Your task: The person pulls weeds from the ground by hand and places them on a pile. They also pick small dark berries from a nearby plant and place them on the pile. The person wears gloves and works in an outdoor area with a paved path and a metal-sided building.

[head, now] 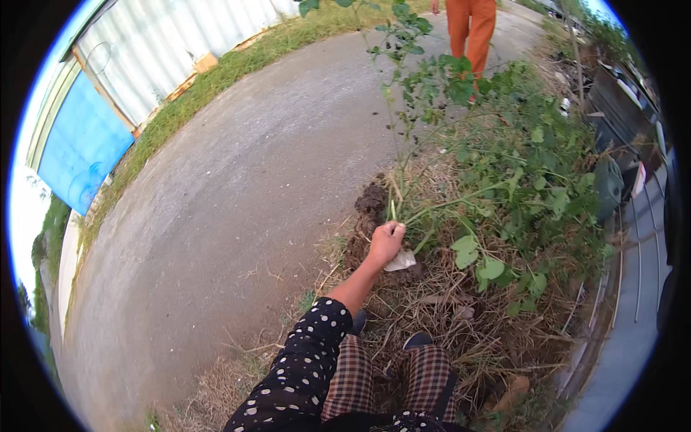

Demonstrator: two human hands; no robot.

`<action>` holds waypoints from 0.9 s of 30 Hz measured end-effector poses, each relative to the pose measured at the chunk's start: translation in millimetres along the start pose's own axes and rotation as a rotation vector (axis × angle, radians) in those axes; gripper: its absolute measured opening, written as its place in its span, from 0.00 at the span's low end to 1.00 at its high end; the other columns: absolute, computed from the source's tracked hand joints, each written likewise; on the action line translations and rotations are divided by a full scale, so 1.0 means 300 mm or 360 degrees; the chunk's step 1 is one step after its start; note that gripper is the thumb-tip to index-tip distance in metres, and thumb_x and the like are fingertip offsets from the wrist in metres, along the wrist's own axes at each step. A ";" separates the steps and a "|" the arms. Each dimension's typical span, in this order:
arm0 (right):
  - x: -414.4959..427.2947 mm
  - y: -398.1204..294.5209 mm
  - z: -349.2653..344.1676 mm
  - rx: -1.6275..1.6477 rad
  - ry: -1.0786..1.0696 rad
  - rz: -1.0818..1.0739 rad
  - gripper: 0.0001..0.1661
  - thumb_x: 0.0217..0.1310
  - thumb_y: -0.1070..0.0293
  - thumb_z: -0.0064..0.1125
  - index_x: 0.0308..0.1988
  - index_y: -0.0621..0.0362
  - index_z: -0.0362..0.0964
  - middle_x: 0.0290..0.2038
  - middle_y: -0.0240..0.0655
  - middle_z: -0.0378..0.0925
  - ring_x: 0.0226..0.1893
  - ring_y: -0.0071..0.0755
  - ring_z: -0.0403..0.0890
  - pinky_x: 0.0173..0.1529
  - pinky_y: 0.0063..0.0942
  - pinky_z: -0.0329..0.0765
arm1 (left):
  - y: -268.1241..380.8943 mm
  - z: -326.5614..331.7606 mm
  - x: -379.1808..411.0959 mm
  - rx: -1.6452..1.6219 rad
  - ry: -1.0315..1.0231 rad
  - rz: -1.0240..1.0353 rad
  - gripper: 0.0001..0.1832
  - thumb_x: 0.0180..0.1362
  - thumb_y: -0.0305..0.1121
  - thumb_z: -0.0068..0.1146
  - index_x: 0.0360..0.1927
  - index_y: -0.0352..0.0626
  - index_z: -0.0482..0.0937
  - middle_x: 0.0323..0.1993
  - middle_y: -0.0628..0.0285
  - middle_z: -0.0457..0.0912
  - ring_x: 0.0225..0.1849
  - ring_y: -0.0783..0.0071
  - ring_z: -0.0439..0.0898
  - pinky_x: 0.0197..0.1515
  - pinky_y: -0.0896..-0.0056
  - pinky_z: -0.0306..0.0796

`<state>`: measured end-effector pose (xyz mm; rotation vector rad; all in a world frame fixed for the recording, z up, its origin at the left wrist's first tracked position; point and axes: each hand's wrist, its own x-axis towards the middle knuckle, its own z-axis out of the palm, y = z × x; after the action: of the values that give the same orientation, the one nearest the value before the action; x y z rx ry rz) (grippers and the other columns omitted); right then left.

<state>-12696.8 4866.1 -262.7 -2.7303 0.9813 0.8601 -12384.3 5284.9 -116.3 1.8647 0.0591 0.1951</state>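
Note:
My left hand (387, 240) is closed around the green stems at the base of a leafy plant (410, 213). Several branches fan out from the grip, some rising upward and others spreading right over the ground. Just under the hand is a white scrap (401, 261), perhaps plastic or paper. Dark clumped soil (372, 208) lies right beside the stems, on the side toward the road. My right hand is out of view. Dry straw and cut stalks (426, 313) cover the ground around my shoes (417, 340).
A paved road (243, 178) runs along the left, with a grass verge and a corrugated metal wall (167, 43) beyond. Ahead, a person in orange trousers (472, 32) stands on the road. Grey metal sheeting (634, 302) and a dark green container (609, 186) edge the right side.

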 end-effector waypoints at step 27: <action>-0.665 0.441 0.466 0.0658 -0.0874 0.0205 0.36 0.59 0.50 0.57 0.59 0.60 0.61 0.58 0.49 0.67 0.61 0.47 0.67 0.62 0.44 0.63 | -0.076 -0.130 0.081 -0.0484 0.0183 -0.0677 0.15 0.69 0.39 0.48 0.30 0.40 0.74 0.26 0.65 0.73 0.27 0.76 0.69 0.28 0.68 0.67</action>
<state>-12970.1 4912.5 -259.2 -1.9528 1.0667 1.1827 -12365.3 5332.0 -124.2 1.4973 0.4755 0.0132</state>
